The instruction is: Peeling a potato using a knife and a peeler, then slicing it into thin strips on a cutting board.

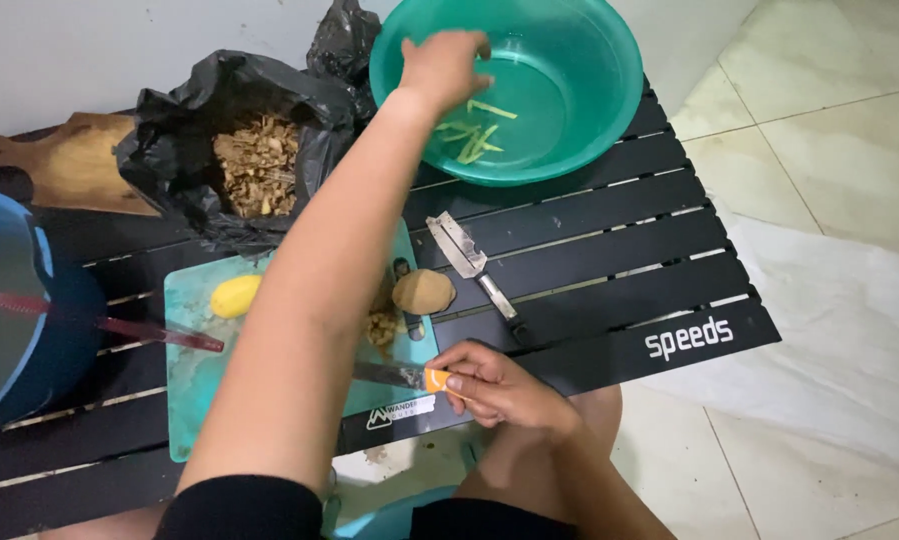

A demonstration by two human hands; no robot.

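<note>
My left hand reaches out over the green plastic basin, fingers spread and holding nothing. Pale potato strips lie in the water inside the basin. Near the table's front edge my right hand grips a knife with an orange handle, its blade resting on the teal cutting board. On the board lie a peeled yellow potato, an unpeeled brown potato and a small heap of peelings.
A metal peeler lies on the black slatted table. A black bag of peelings sits at the back, a wooden board behind it. At the left stands a blue bucket, and a red-handled tool lies beside it. Tiled floor on the right.
</note>
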